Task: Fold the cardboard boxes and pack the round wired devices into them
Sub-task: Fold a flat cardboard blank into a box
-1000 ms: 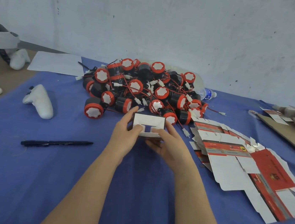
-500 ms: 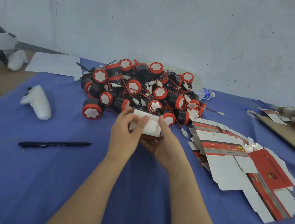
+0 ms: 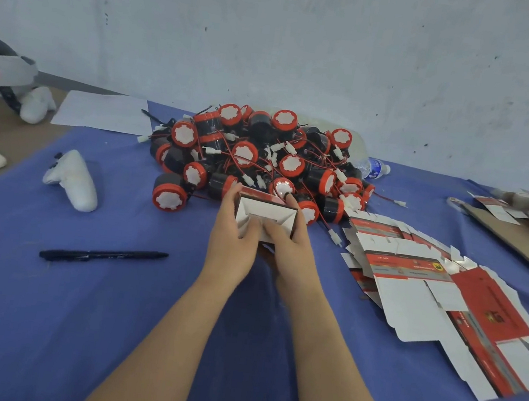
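My left hand [image 3: 230,246] and right hand [image 3: 289,248] gripping the box [image 3: 266,213], blue cloth [image 3: 74,327] over the desk [image 3: 14,139], devices [image 3: 255,156] heaped at its far edge, scuffed wall [image 3: 276,35] behind

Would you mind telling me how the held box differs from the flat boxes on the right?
The held box is folded up, end flaps turned in; the flat boxes are unfolded sheets. The left hand and right hand grip the held box; the flat boxes lie overlapped on the cloth. Both are white card printed red.
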The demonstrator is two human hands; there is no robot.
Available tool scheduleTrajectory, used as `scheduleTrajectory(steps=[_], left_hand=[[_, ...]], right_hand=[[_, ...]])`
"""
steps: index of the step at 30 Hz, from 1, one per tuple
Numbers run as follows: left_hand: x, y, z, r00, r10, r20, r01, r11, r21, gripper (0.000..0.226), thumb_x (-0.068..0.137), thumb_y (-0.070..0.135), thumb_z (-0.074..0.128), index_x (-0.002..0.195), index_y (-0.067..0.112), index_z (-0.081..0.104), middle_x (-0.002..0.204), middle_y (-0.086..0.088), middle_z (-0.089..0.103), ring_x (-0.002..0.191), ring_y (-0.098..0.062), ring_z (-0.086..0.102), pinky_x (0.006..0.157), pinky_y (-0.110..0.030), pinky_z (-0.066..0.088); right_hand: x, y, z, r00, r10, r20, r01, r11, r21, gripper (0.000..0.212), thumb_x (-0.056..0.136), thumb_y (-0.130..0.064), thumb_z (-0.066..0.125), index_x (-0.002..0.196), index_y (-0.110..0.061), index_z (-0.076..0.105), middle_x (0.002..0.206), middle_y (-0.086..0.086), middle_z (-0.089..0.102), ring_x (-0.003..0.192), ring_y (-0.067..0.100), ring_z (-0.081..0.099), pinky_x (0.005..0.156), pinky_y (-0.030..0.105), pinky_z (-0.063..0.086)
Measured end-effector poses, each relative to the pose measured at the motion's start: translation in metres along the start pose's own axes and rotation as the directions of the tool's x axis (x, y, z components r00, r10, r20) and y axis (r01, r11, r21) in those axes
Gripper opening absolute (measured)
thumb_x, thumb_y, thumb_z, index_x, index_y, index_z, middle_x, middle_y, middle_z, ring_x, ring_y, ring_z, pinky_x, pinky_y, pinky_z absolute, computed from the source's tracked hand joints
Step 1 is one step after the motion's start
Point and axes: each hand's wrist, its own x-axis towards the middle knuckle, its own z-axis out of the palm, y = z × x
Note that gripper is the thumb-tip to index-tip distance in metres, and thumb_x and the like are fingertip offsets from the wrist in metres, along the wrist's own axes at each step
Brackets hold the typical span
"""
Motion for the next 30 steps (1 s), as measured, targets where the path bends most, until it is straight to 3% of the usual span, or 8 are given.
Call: scheduleTrajectory(steps=[5,9,12,15,19,24,27,30], left_hand=[[-0.002,0.010,-0.001,0.997,-0.065,0.046,0.073,0.977,-0.199,0.052,0.100,0.010,0.041,0.148,0.028,0.031,0.142,0.003,0.048,0.126,-0.013,0.049,0.106,-0.035,0.043],[0.002,0.016,0.000,0.981,-0.188,0.039,0.191,0.941,-0.280,0.050,0.102,0.041,0.033,0.150,0.030,0.023,0.149,0.007,0.036,0.129,-0.005,0.039,0.105,-0.025,0.034],[0.004,0.011,-0.005,0.959,-0.271,0.081,0.282,0.940,-0.194,0.047,0.098,0.054,0.034,0.133,0.028,0.051,0.135,0.005,0.055,0.122,-0.014,0.052,0.104,-0.037,0.044],[0.005,0.007,-0.010,0.888,-0.435,0.150,0.455,0.780,-0.430,0.031,0.097,0.046,0.048,0.106,0.022,0.065,0.097,0.002,0.072,0.094,-0.018,0.068,0.080,-0.036,0.058],[0.012,0.002,-0.019,0.800,-0.561,0.215,0.531,0.493,-0.689,0.037,0.099,0.042,0.044,0.096,0.012,0.066,0.081,-0.008,0.073,0.075,-0.020,0.068,0.062,-0.034,0.056],[0.012,-0.001,-0.034,0.780,-0.514,0.357,0.580,0.379,-0.721,0.050,0.096,0.050,0.039,0.102,0.008,0.066,0.089,-0.015,0.074,0.085,-0.027,0.068,0.081,-0.040,0.053],[0.012,0.001,-0.034,0.783,-0.481,0.394,0.592,0.379,-0.711,0.052,0.095,0.051,0.039,0.108,0.008,0.065,0.094,-0.016,0.074,0.080,-0.027,0.072,0.077,-0.038,0.057],[0.011,0.008,-0.023,0.822,-0.434,0.369,0.556,0.473,-0.684,0.060,0.096,0.056,0.035,0.122,0.009,0.062,0.112,-0.015,0.070,0.104,-0.027,0.066,0.098,-0.039,0.049]], right_hand=[[0.003,-0.003,-0.006,0.995,0.037,0.089,-0.047,0.992,0.114,0.052,0.087,-0.022,0.056,0.135,-0.039,0.047,0.126,0.001,0.063,0.114,0.021,0.062,0.084,0.035,0.054],[0.002,-0.007,-0.004,0.998,0.014,0.066,-0.024,0.988,0.154,0.036,0.086,-0.053,0.060,0.116,-0.033,0.067,0.119,0.001,0.068,0.112,0.019,0.063,0.086,0.035,0.055],[0.000,-0.009,-0.002,0.996,-0.090,-0.008,0.089,0.995,-0.037,0.043,0.086,-0.045,0.060,0.127,-0.034,0.059,0.140,-0.002,0.051,0.122,0.013,0.055,0.102,0.041,0.046],[-0.004,-0.013,-0.001,0.981,-0.191,-0.020,0.182,0.956,-0.230,0.052,0.084,-0.037,0.068,0.132,-0.036,0.048,0.146,-0.004,0.040,0.118,0.000,0.054,0.095,0.027,0.050],[-0.007,-0.018,-0.001,0.992,-0.110,0.069,0.123,0.961,-0.246,0.048,0.086,-0.023,0.069,0.127,-0.025,0.044,0.112,-0.003,0.066,0.097,0.002,0.065,0.082,0.020,0.052],[-0.014,-0.019,0.005,0.906,0.024,0.423,0.178,0.885,-0.431,0.016,0.088,-0.014,0.068,0.097,-0.027,0.066,0.089,-0.018,0.073,0.088,-0.001,0.068,0.073,0.011,0.050],[-0.013,-0.025,0.001,0.895,0.032,0.444,0.173,0.894,-0.413,0.015,0.089,-0.018,0.066,0.103,-0.024,0.067,0.095,-0.013,0.073,0.094,0.004,0.068,0.080,0.017,0.051],[-0.011,-0.022,0.000,0.953,-0.131,0.272,0.257,0.825,-0.503,0.003,0.092,-0.022,0.062,0.090,-0.022,0.065,0.067,-0.023,0.063,0.064,-0.003,0.058,0.061,0.014,0.044]])
